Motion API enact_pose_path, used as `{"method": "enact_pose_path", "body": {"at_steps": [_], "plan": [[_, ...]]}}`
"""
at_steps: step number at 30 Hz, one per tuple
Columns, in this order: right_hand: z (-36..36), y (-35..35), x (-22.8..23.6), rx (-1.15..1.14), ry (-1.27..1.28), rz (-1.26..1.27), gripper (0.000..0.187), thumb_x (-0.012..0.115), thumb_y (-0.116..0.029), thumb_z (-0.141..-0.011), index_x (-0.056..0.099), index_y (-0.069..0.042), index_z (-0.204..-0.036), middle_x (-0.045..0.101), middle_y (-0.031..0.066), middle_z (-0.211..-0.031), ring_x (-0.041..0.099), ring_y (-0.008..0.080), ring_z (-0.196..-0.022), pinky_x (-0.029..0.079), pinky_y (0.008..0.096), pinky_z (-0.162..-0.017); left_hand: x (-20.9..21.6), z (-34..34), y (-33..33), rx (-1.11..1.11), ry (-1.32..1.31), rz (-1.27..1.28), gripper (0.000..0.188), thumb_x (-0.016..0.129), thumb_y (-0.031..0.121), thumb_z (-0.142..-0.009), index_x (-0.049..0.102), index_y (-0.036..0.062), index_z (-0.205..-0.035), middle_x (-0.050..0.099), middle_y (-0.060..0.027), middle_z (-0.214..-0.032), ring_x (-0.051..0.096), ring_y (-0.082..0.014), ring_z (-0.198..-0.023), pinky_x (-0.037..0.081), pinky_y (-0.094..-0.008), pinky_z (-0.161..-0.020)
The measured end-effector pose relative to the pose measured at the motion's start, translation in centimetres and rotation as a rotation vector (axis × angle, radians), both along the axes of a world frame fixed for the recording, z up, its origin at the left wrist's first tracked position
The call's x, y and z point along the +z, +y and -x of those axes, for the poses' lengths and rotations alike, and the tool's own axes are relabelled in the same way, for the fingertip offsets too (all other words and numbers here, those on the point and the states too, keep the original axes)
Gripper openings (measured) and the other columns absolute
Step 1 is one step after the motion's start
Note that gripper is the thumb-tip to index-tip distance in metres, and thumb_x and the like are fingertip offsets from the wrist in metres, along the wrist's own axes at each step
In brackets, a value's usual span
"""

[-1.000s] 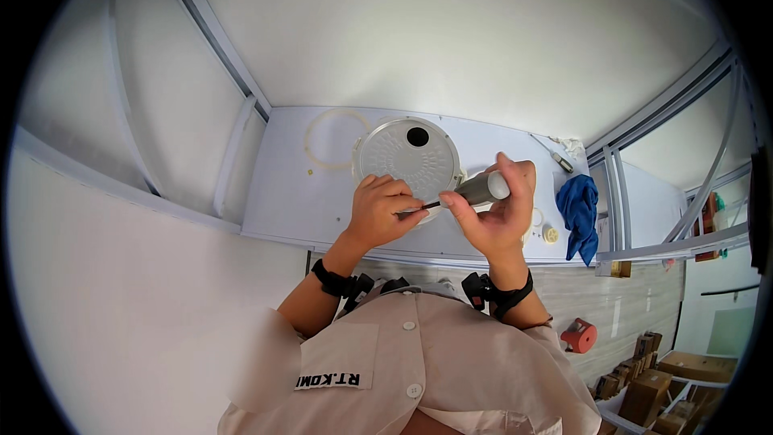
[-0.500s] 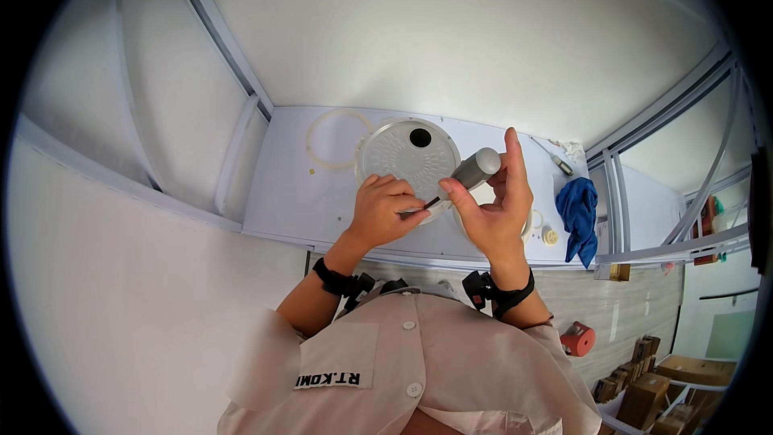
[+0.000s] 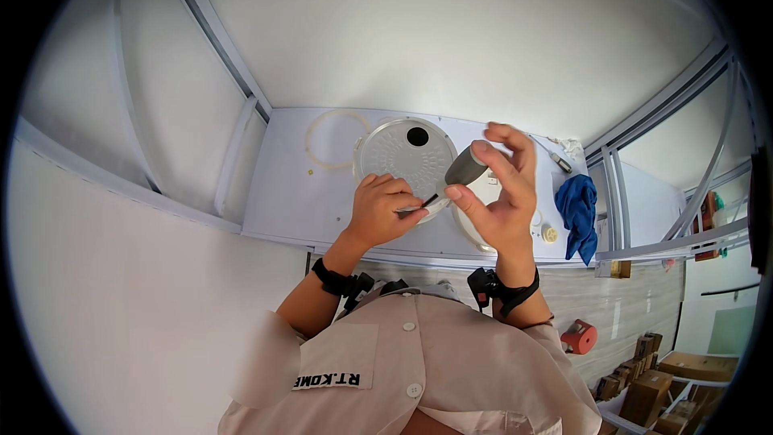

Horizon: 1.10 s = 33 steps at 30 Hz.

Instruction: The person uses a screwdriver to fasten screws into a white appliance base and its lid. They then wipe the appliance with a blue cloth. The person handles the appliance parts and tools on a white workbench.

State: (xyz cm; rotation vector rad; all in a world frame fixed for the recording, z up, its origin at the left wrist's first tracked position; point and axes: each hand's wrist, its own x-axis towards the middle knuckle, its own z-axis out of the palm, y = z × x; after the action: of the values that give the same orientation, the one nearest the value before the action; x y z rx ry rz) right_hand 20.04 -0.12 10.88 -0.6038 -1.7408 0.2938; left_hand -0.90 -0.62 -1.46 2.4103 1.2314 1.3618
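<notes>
My left hand [image 3: 382,208] is pinched on the thin dark shaft of a screwdriver-like tool. The tool's thick grey handle [image 3: 465,170] tilts up to the right, and my right hand [image 3: 503,201] grips it between thumb and fingers. Whether the shaft and handle join is hard to see. Beneath my left hand lies a round, pale grey cover [image 3: 400,149] with a radial pattern and a black round spot [image 3: 417,137]. A second white round part [image 3: 485,192] is mostly hidden under my right hand. The tool's tip is hidden by my left fingers.
On the white table [image 3: 282,201] are a thin cream ring [image 3: 308,149], a small yellowish roll [image 3: 549,234], a blue cloth [image 3: 576,213] and another grey-handled tool [image 3: 560,163]. White walls and metal frames surround it. A red stool-like object [image 3: 580,337] and cartons [image 3: 644,399] stand on the floor.
My right hand has shifted its grip: the fingers that stood raised now curl over the top of the handle. My left hand stays in place on the shaft.
</notes>
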Motion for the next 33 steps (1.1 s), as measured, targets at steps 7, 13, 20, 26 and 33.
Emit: {"method": "enact_pose_path", "body": {"at_steps": [7,13,20,26,33], "plan": [[-0.5,0.0,-0.1,0.029,-0.026,0.05,0.045,0.09,-0.003,-0.078,0.076,-0.003,-0.121,0.071,0.0129,-0.112,0.071,0.0265,-0.1,0.057,0.0339,-0.087,0.1,0.1,-0.2,0.011,0.036,0.081,0.013,0.091,0.026,-0.072,0.08,0.0201,-0.077,0.066,0.0086,-0.079,0.06,-0.0161,-0.076,0.038,-0.0355,-0.073],[0.8,-0.5,0.5,0.168,0.06,0.175,0.041,0.082,-0.002,-0.086,0.072,-0.001,-0.125,0.073,0.0199,-0.119,0.072,0.0347,-0.108,0.058,0.0393,-0.094,0.2,0.0,-0.2,0.011,0.029,0.086,0.014,0.091,0.027,-0.071,0.08,0.0203,-0.077,0.066,0.0085,-0.079,0.06,-0.0163,-0.077,0.038,-0.0358,-0.074],[0.7,0.0,0.3,-0.005,0.033,-0.027,0.042,0.091,-0.006,-0.079,0.074,-0.002,-0.118,0.07,0.0156,-0.106,0.071,0.0282,-0.097,0.057,0.0357,-0.083,-0.2,0.1,-0.1,0.01,0.021,0.061,0.014,0.091,0.027,-0.07,0.08,0.0207,-0.077,0.066,0.0088,-0.079,0.06,-0.0162,-0.077,0.038,-0.0357,-0.074],[1.5,-0.6,0.6,0.115,0.17,0.207,0.041,0.09,-0.004,-0.079,0.074,-0.001,-0.117,0.071,0.0167,-0.11,0.071,0.0281,-0.101,0.059,0.0343,-0.086,0.0,0.1,-0.2,0.01,0.031,0.07,0.014,0.091,0.026,-0.07,0.08,0.0207,-0.077,0.066,0.0088,-0.08,0.06,-0.0161,-0.077,0.039,-0.0356,-0.074],[1.6,-0.1,1.1,0.041,0.069,-0.042,0.041,0.091,-0.004,-0.078,0.075,-0.001,-0.116,0.07,0.0148,-0.113,0.071,0.0281,-0.099,0.058,0.034,-0.086,0.3,0.2,-0.2,0.007,0.034,0.08,0.014,0.09,0.025,-0.071,0.08,0.02,-0.078,0.066,0.0085,-0.08,0.06,-0.0163,-0.076,0.039,-0.0352,-0.074]]}}
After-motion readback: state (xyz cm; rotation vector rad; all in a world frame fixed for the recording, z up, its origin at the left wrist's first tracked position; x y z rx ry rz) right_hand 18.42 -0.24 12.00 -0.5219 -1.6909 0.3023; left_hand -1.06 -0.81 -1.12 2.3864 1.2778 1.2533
